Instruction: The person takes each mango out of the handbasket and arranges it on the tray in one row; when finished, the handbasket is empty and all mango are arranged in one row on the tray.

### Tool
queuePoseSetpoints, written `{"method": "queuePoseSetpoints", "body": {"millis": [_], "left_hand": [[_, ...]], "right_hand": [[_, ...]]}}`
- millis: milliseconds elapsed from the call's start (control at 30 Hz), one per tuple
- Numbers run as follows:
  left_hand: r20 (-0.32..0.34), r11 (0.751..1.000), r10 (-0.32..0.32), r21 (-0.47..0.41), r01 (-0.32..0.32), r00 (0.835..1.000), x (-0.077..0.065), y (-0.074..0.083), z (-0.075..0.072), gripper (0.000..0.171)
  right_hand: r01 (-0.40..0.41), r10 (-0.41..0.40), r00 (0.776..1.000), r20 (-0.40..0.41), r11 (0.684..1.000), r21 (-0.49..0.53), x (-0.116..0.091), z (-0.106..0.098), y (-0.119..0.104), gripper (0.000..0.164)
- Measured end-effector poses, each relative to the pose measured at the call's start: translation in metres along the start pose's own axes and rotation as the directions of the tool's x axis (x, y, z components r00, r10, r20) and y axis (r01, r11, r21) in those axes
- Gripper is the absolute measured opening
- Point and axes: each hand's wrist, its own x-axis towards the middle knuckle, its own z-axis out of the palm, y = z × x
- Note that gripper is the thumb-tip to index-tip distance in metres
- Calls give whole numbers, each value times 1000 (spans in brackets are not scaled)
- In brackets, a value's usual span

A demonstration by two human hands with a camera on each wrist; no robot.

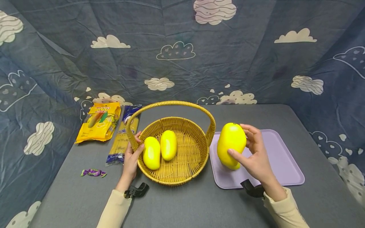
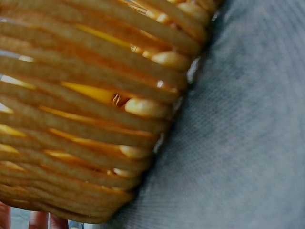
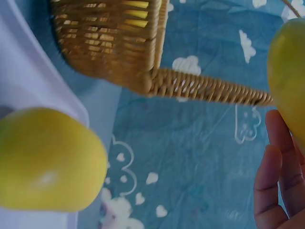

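Note:
A golden wicker basket (image 1: 188, 152) with a tall arched handle stands mid-table. Two yellow mangoes lie in its left half, one mango (image 1: 151, 153) by the rim and a second mango (image 1: 169, 145) beside it. My left hand (image 1: 131, 161) grips the basket's left rim, thumb toward the inside and fingers outside. To the right, my right hand (image 1: 256, 156) holds a larger-looking yellow mango (image 1: 231, 139) above the purple tray (image 1: 280, 158). Below it another mango (image 3: 47, 162) lies on the tray, mostly hidden in the head view but plain in the right wrist view.
Left of the basket lie a blue-ended pasta packet (image 1: 121, 144) and a yellow snack bag (image 1: 99, 122). A purple wrapped candy (image 1: 93, 172) sits nearer the front. The basket's arched handle (image 1: 171, 103) rises over its opening. A cloud-patterned cloth (image 1: 176, 72) hangs behind the grey table.

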Motion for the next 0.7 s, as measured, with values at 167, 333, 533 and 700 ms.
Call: {"method": "queuePoseSetpoints", "body": {"millis": [167, 333, 533, 700], "left_hand": [[0, 1000, -2, 2, 2, 1000, 0, 0, 0, 26], [0, 1000, -4, -1, 4, 1000, -1, 0, 1, 26], [-2, 1000, 0, -2, 0, 1000, 0, 0, 1, 26], [-8, 1000, 6, 7, -6, 1000, 0, -1, 0, 26]], "right_hand": [[-49, 48, 997, -59, 999, -17, 0, -11, 10, 79], [-125, 119, 988, -102, 990, -58, 1, -21, 22, 76], [-207, 189, 972, -138, 970, -131, 1, -32, 37, 76], [-271, 248, 958, -147, 948, -170, 0, -40, 51, 73]]}}
